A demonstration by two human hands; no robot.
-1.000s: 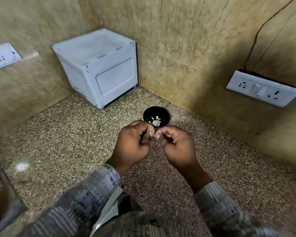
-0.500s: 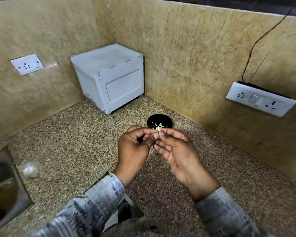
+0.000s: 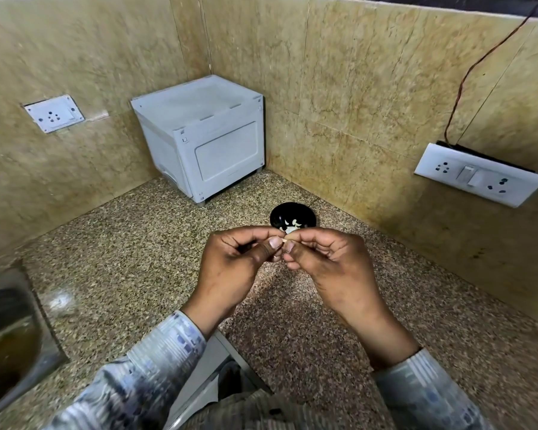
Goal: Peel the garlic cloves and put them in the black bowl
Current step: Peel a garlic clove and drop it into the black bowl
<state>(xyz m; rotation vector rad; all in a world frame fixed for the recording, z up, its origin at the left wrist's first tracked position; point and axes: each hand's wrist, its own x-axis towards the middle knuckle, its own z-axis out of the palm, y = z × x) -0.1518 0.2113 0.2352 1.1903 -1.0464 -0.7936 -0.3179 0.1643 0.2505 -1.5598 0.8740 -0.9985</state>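
Your left hand [image 3: 230, 268] and right hand [image 3: 330, 268] meet above the counter [image 3: 131, 243], fingertips touching. Both hands are curled. The thumb and forefinger of each pinch one small clove [image 3: 288, 238] between them, and the other fingers fold loosely toward the palms. Only a cream sliver of the clove shows between your nails, so I cannot tell whether skin is on it.

The bowl [image 3: 277, 215] sits on the counter just beyond your fingertips, near the right wall. It is small, round and glossy black, with a shine on its inner wall. Several smooth, curved white pieces [image 3: 290, 226] lie in it.

The counter is polished granite, speckled brown, black and cream, with a glare spot at the left. The walls are beige, marble-like tiles with darker veins and thin joints. In the corner stands a matt white box [image 3: 205, 144] with a recessed rectangular panel on its front and short feet.

A white socket plate [image 3: 54, 113] with round pin holes is set in the left wall. A longer switch plate [image 3: 479, 175] on the right wall carries two sockets and rocker switches, and a thin dark-red wire [image 3: 475, 68] rises from behind it. A dull metal sink [image 3: 19, 321] shows at the left edge. Your sleeves [image 3: 156, 367] are blue-grey patterned cloth, blurred.
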